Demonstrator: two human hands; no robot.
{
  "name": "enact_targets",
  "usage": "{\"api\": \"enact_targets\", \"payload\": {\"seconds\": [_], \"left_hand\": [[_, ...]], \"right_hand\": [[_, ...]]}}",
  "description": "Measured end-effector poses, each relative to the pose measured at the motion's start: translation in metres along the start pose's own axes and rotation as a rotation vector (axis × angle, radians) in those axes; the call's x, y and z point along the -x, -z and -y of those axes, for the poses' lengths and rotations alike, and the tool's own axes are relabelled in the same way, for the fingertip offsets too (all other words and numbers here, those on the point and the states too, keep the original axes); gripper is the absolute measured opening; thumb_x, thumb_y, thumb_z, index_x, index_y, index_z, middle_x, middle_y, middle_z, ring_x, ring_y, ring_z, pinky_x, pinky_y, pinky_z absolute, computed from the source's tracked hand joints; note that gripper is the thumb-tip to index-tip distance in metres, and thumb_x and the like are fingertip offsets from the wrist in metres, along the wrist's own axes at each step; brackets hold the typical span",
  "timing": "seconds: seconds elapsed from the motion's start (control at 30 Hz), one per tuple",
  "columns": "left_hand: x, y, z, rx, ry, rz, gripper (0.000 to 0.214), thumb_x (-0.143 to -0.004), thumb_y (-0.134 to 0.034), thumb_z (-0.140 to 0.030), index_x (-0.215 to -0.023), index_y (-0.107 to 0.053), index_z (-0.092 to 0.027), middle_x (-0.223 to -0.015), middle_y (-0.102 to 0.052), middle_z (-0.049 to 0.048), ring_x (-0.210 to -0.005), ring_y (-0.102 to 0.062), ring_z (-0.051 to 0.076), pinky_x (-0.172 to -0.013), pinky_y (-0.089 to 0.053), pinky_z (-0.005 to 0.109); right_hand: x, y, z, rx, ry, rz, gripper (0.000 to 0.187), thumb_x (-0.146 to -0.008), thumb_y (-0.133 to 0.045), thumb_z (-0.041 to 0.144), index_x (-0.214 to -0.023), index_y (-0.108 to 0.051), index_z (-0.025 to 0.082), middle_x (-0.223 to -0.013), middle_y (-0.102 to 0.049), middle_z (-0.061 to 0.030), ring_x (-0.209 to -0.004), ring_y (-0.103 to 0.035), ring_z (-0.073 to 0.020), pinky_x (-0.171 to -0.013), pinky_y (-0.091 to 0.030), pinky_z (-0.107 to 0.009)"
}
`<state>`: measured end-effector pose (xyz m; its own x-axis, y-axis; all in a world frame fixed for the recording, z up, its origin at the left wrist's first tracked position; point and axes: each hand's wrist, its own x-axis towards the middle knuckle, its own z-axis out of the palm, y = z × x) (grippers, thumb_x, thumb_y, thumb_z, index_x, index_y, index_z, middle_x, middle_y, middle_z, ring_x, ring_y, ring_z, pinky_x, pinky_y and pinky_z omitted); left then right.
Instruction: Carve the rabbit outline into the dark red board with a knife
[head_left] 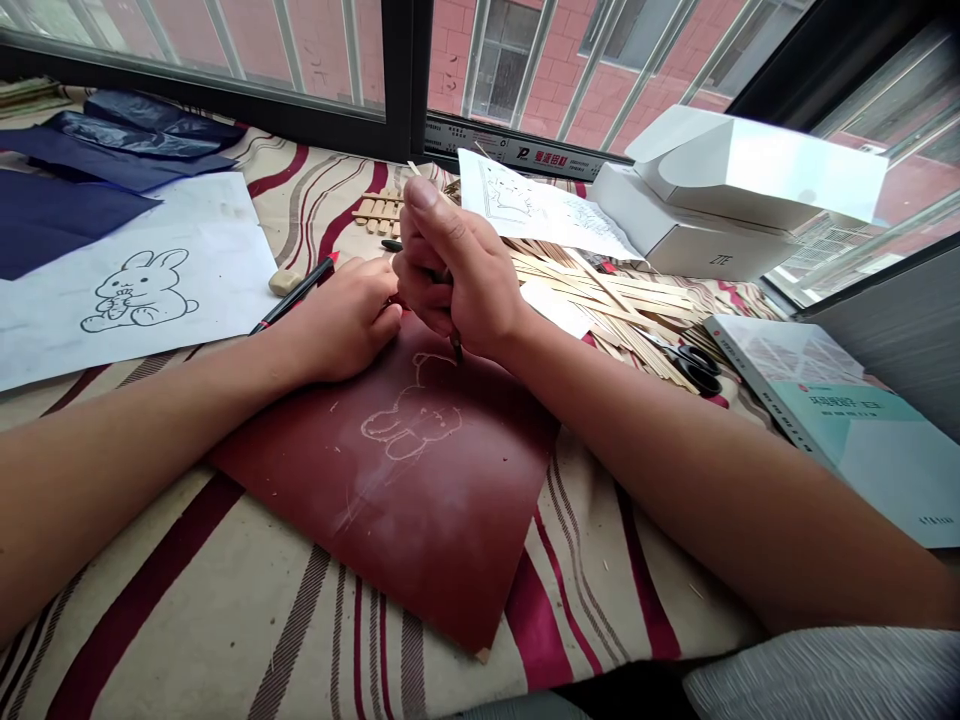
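A dark red board (420, 520) lies on the striped cloth with a pale scratched rabbit outline (411, 420) on it. My right hand (454, 270) is fisted around a thin pointed tool (456, 348) whose tip touches the board at the outline's top. My left hand (352, 315) rests curled on the board's far left corner, fingers folded under, pressing it down. What lies under those fingers is hidden.
A white sheet with a printed rabbit (139, 290), an eraser (285, 282) and a red-and-black pen (296, 293) lie left. Dark blue carbon paper (90, 160) sits behind. Wooden sticks (600, 300), scissors (694, 365), white boxes (720, 200) and a book (847, 420) crowd the right.
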<state>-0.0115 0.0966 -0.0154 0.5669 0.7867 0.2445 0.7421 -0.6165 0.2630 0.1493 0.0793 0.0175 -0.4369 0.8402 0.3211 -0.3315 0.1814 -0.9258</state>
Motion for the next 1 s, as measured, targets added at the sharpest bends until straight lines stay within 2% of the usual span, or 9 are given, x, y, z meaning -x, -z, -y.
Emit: {"api": "enact_targets", "payload": {"seconds": [0.13,0.33,0.5,0.6,0.73,0.8,0.87,0.93,1.0], "left_hand": [[0.001,0.001,-0.003,0.033,0.02,-0.012,0.036,-0.092,-0.038,-0.027,-0.107,-0.066,-0.012,-0.124,-0.069,0.0111,-0.125,-0.063,0.034,-0.113,-0.051,0.052],[0.001,0.001,-0.004,0.072,0.056,-0.028,0.03,-0.089,-0.042,-0.027,-0.1,-0.066,-0.014,-0.126,-0.07,0.01,-0.13,-0.063,0.034,-0.117,-0.05,0.049],[0.002,0.0,-0.006,0.112,0.065,-0.044,0.035,-0.093,-0.036,-0.032,-0.094,-0.066,-0.014,-0.119,-0.07,0.006,-0.131,-0.063,0.036,-0.114,-0.051,0.051],[0.003,0.001,-0.006,0.118,0.085,-0.025,0.033,-0.092,-0.039,-0.032,-0.092,-0.067,-0.015,-0.115,-0.072,0.0074,-0.123,-0.065,0.034,-0.109,-0.054,0.05],[0.002,0.002,-0.002,0.094,0.093,-0.021,0.023,-0.089,-0.047,-0.029,-0.097,-0.066,-0.018,-0.117,-0.072,0.0154,-0.115,-0.066,0.036,-0.106,-0.055,0.055],[0.001,0.001,0.001,0.081,0.081,-0.031,0.021,-0.089,-0.048,-0.028,-0.097,-0.065,-0.019,-0.115,-0.071,0.0153,-0.115,-0.064,0.036,-0.109,-0.053,0.057],[0.001,-0.001,0.002,0.065,0.074,-0.03,0.019,-0.09,-0.047,-0.027,-0.095,-0.064,-0.021,-0.111,-0.07,0.0141,-0.113,-0.063,0.034,-0.111,-0.052,0.057],[0.002,-0.001,0.002,0.065,0.058,-0.046,0.019,-0.092,-0.047,-0.027,-0.093,-0.065,-0.02,-0.111,-0.07,0.0135,-0.111,-0.063,0.032,-0.108,-0.053,0.055],[0.003,-0.001,0.001,0.089,0.04,-0.038,0.024,-0.094,-0.045,-0.029,-0.091,-0.067,-0.02,-0.107,-0.072,0.0122,-0.104,-0.064,0.03,-0.1,-0.056,0.051]], "right_hand": [[-0.002,-0.003,-0.002,0.017,-0.005,-0.001,0.065,-0.109,-0.057,0.057,-0.06,-0.03,0.023,-0.056,-0.019,0.0074,-0.046,-0.024,-0.005,-0.039,-0.025,-0.019],[-0.001,-0.003,-0.003,0.082,0.009,0.023,0.066,-0.107,-0.058,0.062,-0.061,-0.03,0.023,-0.058,-0.025,0.0057,-0.05,-0.028,-0.0076,-0.042,-0.025,-0.022],[-0.002,-0.003,-0.007,0.195,-0.033,0.12,0.064,-0.108,-0.055,0.061,-0.062,-0.032,0.023,-0.059,-0.035,0.003,-0.054,-0.033,-0.0089,-0.047,-0.029,-0.023],[-0.007,-0.002,-0.016,0.261,-0.024,0.124,0.063,-0.106,-0.055,0.064,-0.061,-0.035,0.024,-0.059,-0.038,0.0022,-0.058,-0.037,-0.0098,-0.048,-0.029,-0.025],[-0.016,0.005,-0.029,0.219,-0.048,-0.043,0.066,-0.099,-0.061,0.074,-0.066,-0.033,0.024,-0.059,-0.035,0.0039,-0.06,-0.035,-0.0092,-0.047,-0.027,-0.026],[-0.017,0.008,-0.03,0.184,-0.108,-0.171,0.07,-0.094,-0.064,0.081,-0.07,-0.03,0.025,-0.058,-0.031,0.0057,-0.058,-0.031,-0.0095,-0.046,-0.025,-0.027],[-0.016,0.008,-0.028,0.142,-0.163,-0.208,0.071,-0.091,-0.066,0.083,-0.073,-0.029,0.026,-0.056,-0.026,0.0073,-0.055,-0.027,-0.0098,-0.044,-0.022,-0.028],[-0.012,0.007,-0.023,0.08,-0.161,-0.106,0.067,-0.096,-0.066,0.077,-0.073,-0.029,0.026,-0.054,-0.023,0.0082,-0.05,-0.025,-0.0087,-0.042,-0.02,-0.029],[-0.009,0.005,-0.017,0.027,-0.151,0.071,0.059,-0.105,-0.061,0.062,-0.071,-0.03,0.025,-0.051,-0.025,0.0084,-0.046,-0.025,-0.0066,-0.043,-0.021,-0.027]]}}
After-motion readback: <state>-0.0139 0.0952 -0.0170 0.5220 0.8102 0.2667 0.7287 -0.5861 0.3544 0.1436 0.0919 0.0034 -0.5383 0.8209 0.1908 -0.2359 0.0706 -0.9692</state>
